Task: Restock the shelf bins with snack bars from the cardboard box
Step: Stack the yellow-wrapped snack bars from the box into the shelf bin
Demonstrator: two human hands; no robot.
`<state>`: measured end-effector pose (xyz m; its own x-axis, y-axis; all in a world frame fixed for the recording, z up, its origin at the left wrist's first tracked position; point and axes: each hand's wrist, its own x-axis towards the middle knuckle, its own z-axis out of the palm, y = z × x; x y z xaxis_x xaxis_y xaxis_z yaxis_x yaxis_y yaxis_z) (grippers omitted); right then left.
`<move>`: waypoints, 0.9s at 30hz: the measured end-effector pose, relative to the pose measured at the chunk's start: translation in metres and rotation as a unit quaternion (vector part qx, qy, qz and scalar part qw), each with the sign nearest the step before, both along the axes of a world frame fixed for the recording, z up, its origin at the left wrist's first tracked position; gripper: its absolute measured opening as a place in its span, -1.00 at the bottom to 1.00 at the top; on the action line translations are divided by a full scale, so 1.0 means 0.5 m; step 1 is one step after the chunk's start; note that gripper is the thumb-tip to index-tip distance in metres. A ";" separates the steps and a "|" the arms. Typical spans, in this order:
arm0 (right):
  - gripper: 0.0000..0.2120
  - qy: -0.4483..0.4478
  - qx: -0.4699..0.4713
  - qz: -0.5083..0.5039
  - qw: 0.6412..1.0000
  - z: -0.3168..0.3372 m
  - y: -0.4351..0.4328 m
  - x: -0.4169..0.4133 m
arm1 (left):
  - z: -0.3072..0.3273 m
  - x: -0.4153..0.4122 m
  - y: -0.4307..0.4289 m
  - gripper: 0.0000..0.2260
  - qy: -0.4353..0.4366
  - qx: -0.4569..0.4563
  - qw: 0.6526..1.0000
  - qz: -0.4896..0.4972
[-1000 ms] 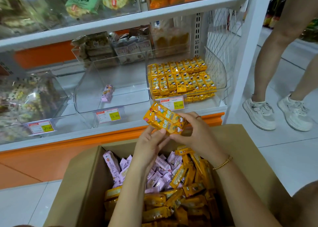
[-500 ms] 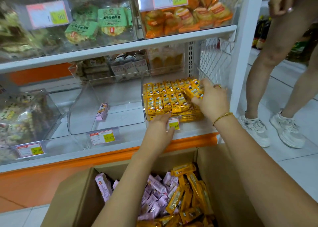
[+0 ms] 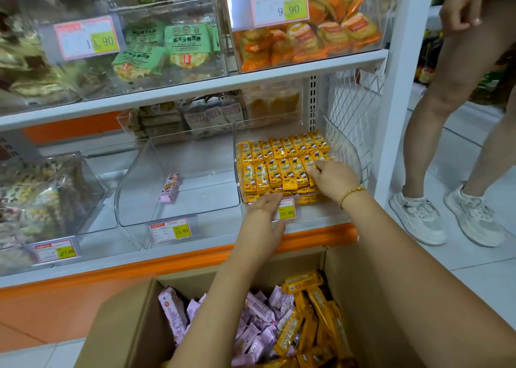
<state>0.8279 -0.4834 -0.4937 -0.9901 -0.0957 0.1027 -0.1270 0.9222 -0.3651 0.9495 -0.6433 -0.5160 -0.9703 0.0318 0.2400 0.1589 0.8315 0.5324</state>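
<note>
An open cardboard box (image 3: 122,320) stands below the shelf with pink bars (image 3: 259,320) and yellow bars (image 3: 315,309) loose inside. A clear bin (image 3: 349,149) on the lower shelf holds rows of yellow snack bars (image 3: 276,161). My right hand (image 3: 332,177) lies on the front right bars in that bin, fingers pressing on them. My left hand (image 3: 265,214) rests flat against the bin's front lip, fingers straight, beside the price tag (image 3: 287,211). The middle bin (image 3: 178,189) holds a single pink bar (image 3: 169,186).
Another person's legs and white shoes (image 3: 444,217) stand close on the right by the white shelf post (image 3: 402,94). The upper shelf carries bins of green (image 3: 167,49) and orange snack packs (image 3: 307,38). A left bin (image 3: 42,197) holds mixed snacks.
One second ago both hands held a stack of yellow bars above the box. They carried it into the right bin; now my right hand presses the bars down and my left hand is at the bin's front.
</note>
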 end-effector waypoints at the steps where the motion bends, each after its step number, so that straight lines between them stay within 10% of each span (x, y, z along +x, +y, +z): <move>1: -0.54 0.005 0.002 0.005 1.000 -0.004 0.002 0.001 | 0.000 0.002 0.003 -0.51 0.000 0.005 1.000 0.002; 9: -0.79 0.212 -0.235 0.015 0.948 -0.048 0.018 0.156 | -0.092 0.113 0.015 -0.80 0.067 0.171 0.979 0.084; 18: -0.85 -0.221 -0.040 0.032 0.974 -0.315 -0.046 0.294 | -0.336 0.233 -0.061 -0.74 -0.307 0.071 0.931 0.185; 27: -0.75 -0.311 -0.066 0.092 0.944 -0.385 -0.042 0.331 | -0.357 0.267 -0.137 -0.59 -0.456 0.036 0.886 0.078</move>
